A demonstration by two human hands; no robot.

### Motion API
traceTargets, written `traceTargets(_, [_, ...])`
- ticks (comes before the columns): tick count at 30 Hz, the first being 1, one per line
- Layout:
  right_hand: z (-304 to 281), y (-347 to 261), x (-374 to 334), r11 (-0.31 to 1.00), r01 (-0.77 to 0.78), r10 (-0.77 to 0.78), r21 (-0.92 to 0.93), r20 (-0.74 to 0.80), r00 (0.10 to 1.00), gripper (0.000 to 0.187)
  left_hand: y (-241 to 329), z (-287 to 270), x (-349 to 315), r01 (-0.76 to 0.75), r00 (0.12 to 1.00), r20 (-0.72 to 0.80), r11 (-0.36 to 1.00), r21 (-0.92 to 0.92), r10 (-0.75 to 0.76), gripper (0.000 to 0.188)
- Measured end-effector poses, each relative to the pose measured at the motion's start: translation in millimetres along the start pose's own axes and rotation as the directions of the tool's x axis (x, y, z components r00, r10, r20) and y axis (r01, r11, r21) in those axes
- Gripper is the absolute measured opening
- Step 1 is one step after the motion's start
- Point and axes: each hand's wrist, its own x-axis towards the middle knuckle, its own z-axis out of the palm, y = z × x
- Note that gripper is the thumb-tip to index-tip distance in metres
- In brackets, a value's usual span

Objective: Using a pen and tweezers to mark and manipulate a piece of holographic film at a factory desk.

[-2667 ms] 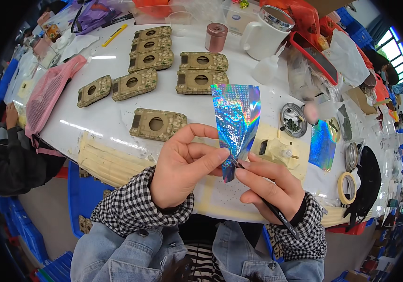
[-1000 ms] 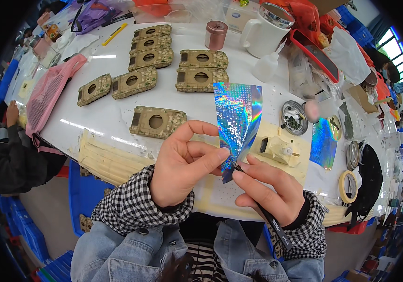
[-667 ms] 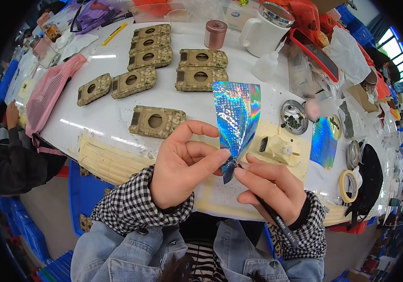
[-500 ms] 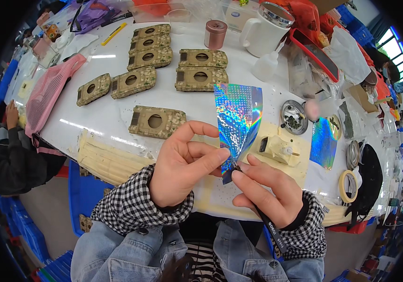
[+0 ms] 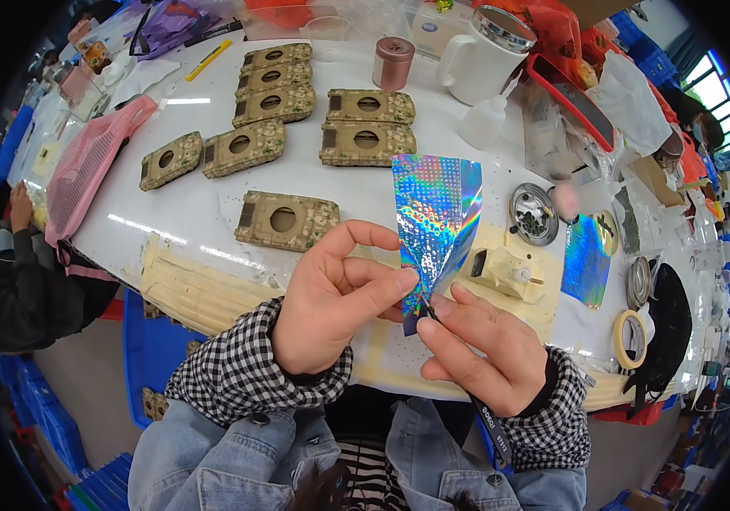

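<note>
A long, iridescent blue-silver foil sheet, gathered toward its lower end, was held up above the glossy white table. Its left edge was pinched between thumb and forefinger of the left hand, a hold little altered from moments earlier. By the right hand, a slim black tool, apparently tweezers, was pinched near its tip — and here the change was seen. The handle, earlier slanted out across the black-and-white checked cuff, had been swung steeper, and the fingertips had been brought slightly lower beside the foil's narrow end. The tip was kept at that spot, so the work seemed to be still centred there; whether anything had been lifted off could not be told. The camouflage-patterned, boxy hull with a round hole and the cream-coloured block with a white knob had been left where they lay — on the table, untouched.
</note>
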Motion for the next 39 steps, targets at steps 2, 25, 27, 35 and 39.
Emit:
traceTargets(2, [-0.1,0.5,-0.5,1.0,-0.002,0.002,0.008,0.0,1.0,0.034,0.0,0.0,0.0,0.0,1.0,-0.002,1.0,0.005,0.0,0.034])
traceTargets(25, [-1.7,-1.1,-0.3,0.996,-0.071,0.07,0.051,0.021,0.997,0.037,-1.6,2.4,-0.7,-0.049,0.998,-0.041,0.998,0.036,0.05,0.035])
traceTargets(27, [-2.4,-1.1,-0.3,0.995,-0.079,0.077,0.063,0.025,0.997,0.037,-1.9,1.6,-0.8,-0.054,0.998,-0.041,0.997,0.052,0.057,0.034])
traceTargets(35, [-1.4,-0.8,-0.6,0.995,-0.073,0.072,0.062,0.019,0.997,0.037,-1.9,2.8,-1.6,-0.055,0.997,-0.044,0.997,0.056,0.058,0.034])
traceTargets(39, [-1.8,-0.5,-0.3,0.997,-0.063,0.062,0.047,0.014,0.998,0.036,-1.3,3.2,-1.1,-0.046,0.998,-0.041,0.997,0.06,0.049,0.035])
